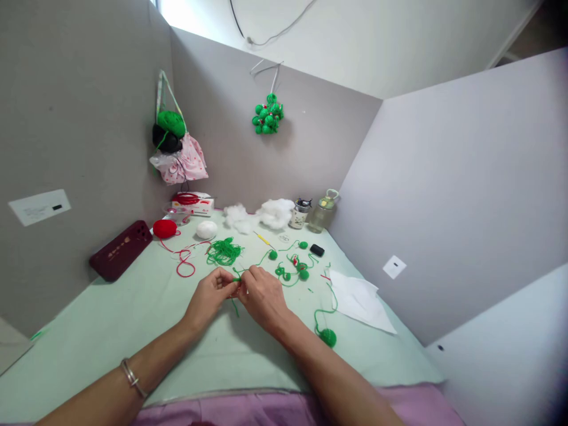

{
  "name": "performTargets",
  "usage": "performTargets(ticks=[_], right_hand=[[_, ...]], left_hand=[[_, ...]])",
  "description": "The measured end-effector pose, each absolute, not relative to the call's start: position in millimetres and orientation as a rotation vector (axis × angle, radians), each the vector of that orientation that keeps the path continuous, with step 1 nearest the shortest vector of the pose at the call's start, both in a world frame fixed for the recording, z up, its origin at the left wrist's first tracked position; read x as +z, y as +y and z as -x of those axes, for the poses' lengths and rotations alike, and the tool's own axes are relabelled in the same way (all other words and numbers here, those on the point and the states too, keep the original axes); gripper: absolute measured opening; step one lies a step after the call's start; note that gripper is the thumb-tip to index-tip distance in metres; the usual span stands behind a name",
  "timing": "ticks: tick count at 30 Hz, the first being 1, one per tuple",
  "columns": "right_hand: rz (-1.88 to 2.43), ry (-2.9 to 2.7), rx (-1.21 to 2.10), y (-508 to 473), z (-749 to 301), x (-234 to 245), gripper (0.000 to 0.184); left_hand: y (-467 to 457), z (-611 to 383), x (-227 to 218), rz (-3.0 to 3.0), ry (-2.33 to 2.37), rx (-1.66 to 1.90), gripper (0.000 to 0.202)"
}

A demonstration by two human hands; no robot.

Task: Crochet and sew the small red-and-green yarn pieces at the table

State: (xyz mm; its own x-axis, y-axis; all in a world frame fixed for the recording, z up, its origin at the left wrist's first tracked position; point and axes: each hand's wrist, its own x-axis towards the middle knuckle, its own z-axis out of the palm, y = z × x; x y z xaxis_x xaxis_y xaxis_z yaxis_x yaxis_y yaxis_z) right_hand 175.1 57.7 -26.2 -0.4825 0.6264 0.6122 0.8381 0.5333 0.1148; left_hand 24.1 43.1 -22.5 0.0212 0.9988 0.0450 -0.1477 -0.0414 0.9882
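My left hand and my right hand meet over the middle of the table, their fingers closed on a small piece of green yarn. A loose tail of it hangs below the fingertips. Most of the piece is hidden by my fingers. Just beyond my left hand lies a loose heap of green yarn. A strand runs from near my right hand to a small green yarn ball. A crochet hook with a yellow handle rests behind that ball.
Right of my hands are green crocheted pieces, a white paper and a green ball with a tail. Behind stand white stuffing, a cup and a bottle. At left are red yarn and a phone.
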Motion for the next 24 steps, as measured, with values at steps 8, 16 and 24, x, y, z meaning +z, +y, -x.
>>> performTargets(ticks=[8, 16, 24], right_hand=[[1.152, -2.368, -0.591, 59, -181, -21, 0.009], [1.045, -2.376, -0.467, 53, -194, 0, 0.012], [0.863, -2.308, -0.173, 50, -201, 3, 0.014]], left_hand=[[47, -17, -26, -1.215, 1.039, 1.217, 0.026], [53, 0, -21, -1.067, 0.734, 0.835, 0.025], [54, 5, -20, -0.958, 0.645, 0.810, 0.022]])
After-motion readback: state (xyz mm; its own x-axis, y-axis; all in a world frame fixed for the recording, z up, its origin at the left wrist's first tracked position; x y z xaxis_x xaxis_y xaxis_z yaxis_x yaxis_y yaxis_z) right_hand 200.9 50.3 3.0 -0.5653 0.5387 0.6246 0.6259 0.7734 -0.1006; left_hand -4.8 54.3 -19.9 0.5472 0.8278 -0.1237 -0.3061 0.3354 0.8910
